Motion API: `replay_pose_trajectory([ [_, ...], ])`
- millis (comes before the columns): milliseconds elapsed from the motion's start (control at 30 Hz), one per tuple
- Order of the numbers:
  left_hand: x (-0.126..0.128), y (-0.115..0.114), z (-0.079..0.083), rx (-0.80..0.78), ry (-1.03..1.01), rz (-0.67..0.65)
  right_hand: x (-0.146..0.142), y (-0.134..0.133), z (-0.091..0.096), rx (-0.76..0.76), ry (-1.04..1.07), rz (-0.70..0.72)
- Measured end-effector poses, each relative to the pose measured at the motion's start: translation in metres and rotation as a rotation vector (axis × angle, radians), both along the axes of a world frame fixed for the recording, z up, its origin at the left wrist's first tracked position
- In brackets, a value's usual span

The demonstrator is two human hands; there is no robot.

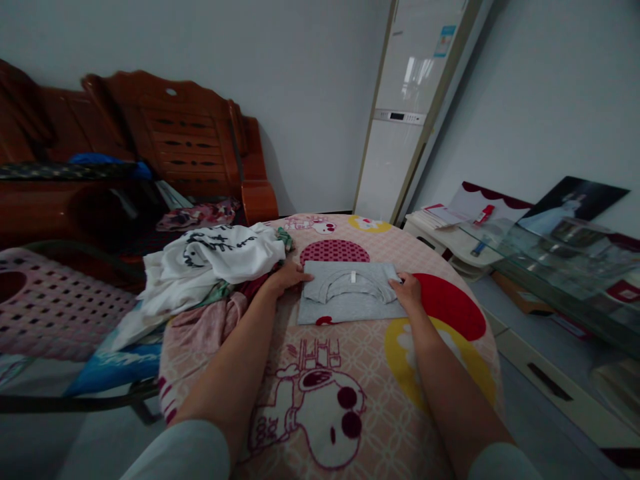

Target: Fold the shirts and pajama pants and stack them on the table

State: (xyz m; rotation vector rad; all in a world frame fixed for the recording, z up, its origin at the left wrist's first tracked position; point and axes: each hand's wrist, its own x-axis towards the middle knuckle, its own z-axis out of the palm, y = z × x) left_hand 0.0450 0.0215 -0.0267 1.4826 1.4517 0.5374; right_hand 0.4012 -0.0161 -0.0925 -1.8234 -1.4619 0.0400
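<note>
A grey T-shirt, folded into a rectangle, lies flat with its neckline and a small white label facing up. My left hand grips its left edge near the far corner, fingers closed on the cloth. At the opposite edge, my right hand pinches the fabric near the far right corner. Beneath the shirt is a round table covered with a pink cartoon-dog cloth. Left of my left hand sits a heap of loose clothes, with a white shirt with black lettering on top and a pink garment below.
A pink woven chair stands at the left, close to the table. Behind it is a carved wooden sofa. A tall white cabinet air conditioner occupies the back corner. On the right, a glass shelf holds dishes above a low cabinet.
</note>
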Motion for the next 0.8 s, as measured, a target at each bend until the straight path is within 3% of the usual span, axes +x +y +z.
replay_pose_trajectory([
  [233, 0.001, 0.000, 0.005, -0.010, 0.019, 0.009, -0.008, -0.007, 0.012, 0.063, 0.123, 0.053],
  [333, 0.009, -0.001, 0.007, 0.006, 0.014, 0.066, -0.008, -0.010, 0.019, 0.080, 0.335, 0.142],
  [500, 0.031, 0.018, 0.016, 0.129, 0.152, 0.115, -0.005, -0.025, 0.040, -0.065, 0.795, 0.264],
  [633, 0.081, 0.046, 0.041, 0.345, 0.288, 0.034, 0.011, -0.037, 0.060, -0.067, 0.972, 0.201],
  [800, 0.183, 0.066, 0.066, 0.694, 0.383, -0.006, 0.032, -0.042, 0.072, 0.318, 0.760, -0.254],
])
